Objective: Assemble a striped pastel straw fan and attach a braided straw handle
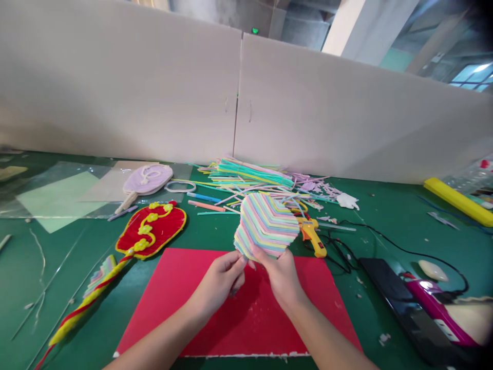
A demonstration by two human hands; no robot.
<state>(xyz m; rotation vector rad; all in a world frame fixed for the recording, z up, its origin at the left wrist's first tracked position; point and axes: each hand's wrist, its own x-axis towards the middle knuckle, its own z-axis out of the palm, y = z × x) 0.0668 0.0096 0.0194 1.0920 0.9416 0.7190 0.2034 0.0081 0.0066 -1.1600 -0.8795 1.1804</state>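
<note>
A pastel-striped fan face [267,226], seemingly made of fuzzy pipe cleaners laid in chevrons, is held up over a red board [185,308]. My right hand [283,277] grips its lower edge, with the thumb across the front and the fingers behind. At the lower left edge, my left hand [227,275] is closed in a pinch; whatever lies between the fingertips is mostly hidden. Left of the board lies a red and yellow fan [154,231] with yellow flowers and a wrapped handle. A yellow hot glue gun [314,237] sits just behind my right hand.
Loose pipe cleaners [250,174] are heaped at the back by the white partition [154,82]. A purple fan [148,179] rests on plastic sheets at the left. A black phone [400,303], a magenta power strip [439,308] and cables are at the right, with a yellow bar [458,201] beyond.
</note>
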